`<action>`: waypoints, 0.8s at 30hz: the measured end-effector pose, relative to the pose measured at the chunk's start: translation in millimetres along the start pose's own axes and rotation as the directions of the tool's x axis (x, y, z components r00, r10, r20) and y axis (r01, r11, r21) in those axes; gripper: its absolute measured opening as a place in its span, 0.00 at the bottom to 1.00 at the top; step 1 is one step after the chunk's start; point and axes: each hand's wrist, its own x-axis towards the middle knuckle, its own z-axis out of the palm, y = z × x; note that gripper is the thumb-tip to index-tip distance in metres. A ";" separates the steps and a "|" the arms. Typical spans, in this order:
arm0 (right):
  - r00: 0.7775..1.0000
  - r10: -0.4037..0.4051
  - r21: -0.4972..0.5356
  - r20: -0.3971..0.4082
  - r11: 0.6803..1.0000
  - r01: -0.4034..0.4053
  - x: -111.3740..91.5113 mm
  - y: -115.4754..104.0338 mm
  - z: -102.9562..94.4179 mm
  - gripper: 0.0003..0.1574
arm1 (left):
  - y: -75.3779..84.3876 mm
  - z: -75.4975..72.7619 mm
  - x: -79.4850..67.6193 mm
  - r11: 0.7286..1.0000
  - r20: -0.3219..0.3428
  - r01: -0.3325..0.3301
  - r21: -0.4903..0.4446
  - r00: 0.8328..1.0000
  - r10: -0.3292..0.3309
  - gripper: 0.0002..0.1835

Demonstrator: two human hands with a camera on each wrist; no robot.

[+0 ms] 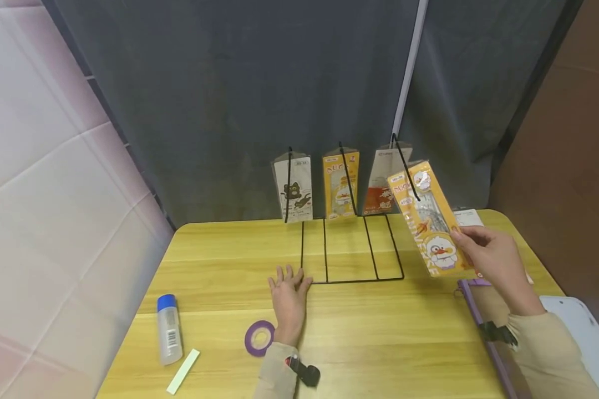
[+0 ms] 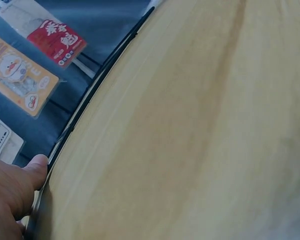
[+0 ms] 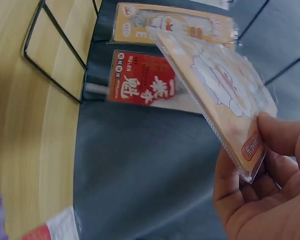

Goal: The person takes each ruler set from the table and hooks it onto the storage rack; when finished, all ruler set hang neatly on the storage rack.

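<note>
My right hand [image 1: 496,263] pinches the lower edge of an orange duck package [image 1: 441,252] between thumb and fingers. The package tilts, and its top overlaps the right prong of a black wire rack [image 1: 359,281] in the head view. From the rack's prongs hang a white cat package [image 1: 295,188], another orange duck package [image 1: 333,180] and a white-and-red package [image 1: 379,197]. My left hand [image 1: 288,302] rests at the rack's front left corner, fingers spread; in the left wrist view its thumb [image 2: 37,170] touches the black wire.
Left on the wooden table are a clear bottle [image 1: 169,335] with a blue cap and a pale green strip [image 1: 183,371]. A purple tape roll [image 1: 250,339] lies beside my left wrist. A purple-edged pouch [image 1: 471,305] and another white package [image 1: 468,217] lie at the right.
</note>
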 end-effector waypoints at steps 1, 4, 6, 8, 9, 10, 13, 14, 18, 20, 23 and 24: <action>1.000 -0.002 0.030 0.008 1.000 0.001 7.1 -1.7 5.1 0.33 | -0.5 -0.1 0.0 1.000 -0.001 0.000 -0.002 1.000 0.000 0.20; 1.000 -0.013 0.109 0.016 0.994 0.011 24.9 -7.0 20.2 0.33 | -1.3 0.0 -0.3 1.000 -0.003 -0.008 -0.009 1.000 0.008 0.20; 0.999 -0.024 0.150 0.024 0.988 0.020 34.7 -10.1 29.2 0.32 | -1.1 -0.2 -0.6 1.000 -0.010 -0.014 -0.015 1.000 0.014 0.20; 0.999 -0.025 0.167 0.031 0.986 0.019 43.3 -12.3 37.2 0.32 | -1.0 -0.3 -0.6 1.000 -0.013 -0.016 -0.022 1.000 0.015 0.20; 0.999 -0.018 0.177 0.040 0.984 0.011 47.0 -13.1 40.6 0.32 | -0.8 -0.5 -0.6 1.000 -0.016 -0.017 -0.025 1.000 0.017 0.20; 0.999 -0.015 0.171 0.045 0.985 0.007 50.1 -13.5 43.5 0.33 | -0.5 -0.5 -0.4 1.000 -0.016 -0.017 -0.025 1.000 0.016 0.20; 0.997 0.006 0.163 0.073 0.986 -0.018 58.9 -13.6 52.1 0.34 | -0.7 -0.5 0.7 1.000 -0.014 -0.011 -0.018 1.000 0.011 0.20; 0.996 0.010 0.162 0.086 0.987 -0.024 62.0 -12.9 55.1 0.35 | -0.9 -0.5 1.1 1.000 -0.014 -0.010 -0.014 1.000 0.010 0.20; 0.989 0.032 0.179 0.141 0.982 -0.058 74.8 -6.2 69.3 0.35 | -2.1 -0.3 1.7 1.000 -0.013 -0.007 -0.018 1.000 0.007 0.20; 0.987 0.042 0.188 0.154 0.979 -0.071 80.7 -2.1 76.5 0.35 | -2.8 0.2 1.3 1.000 -0.012 -0.013 -0.024 1.000 0.012 0.20; 0.987 0.040 0.211 0.154 0.975 -0.072 86.9 1.4 86.1 0.34 | -3.2 0.5 0.6 0.999 -0.006 -0.019 -0.030 1.000 0.018 0.20; 0.988 0.041 0.223 0.149 0.972 -0.074 88.4 1.5 88.9 0.34 | -3.4 0.7 0.5 0.999 -0.005 -0.020 -0.029 1.000 0.020 0.20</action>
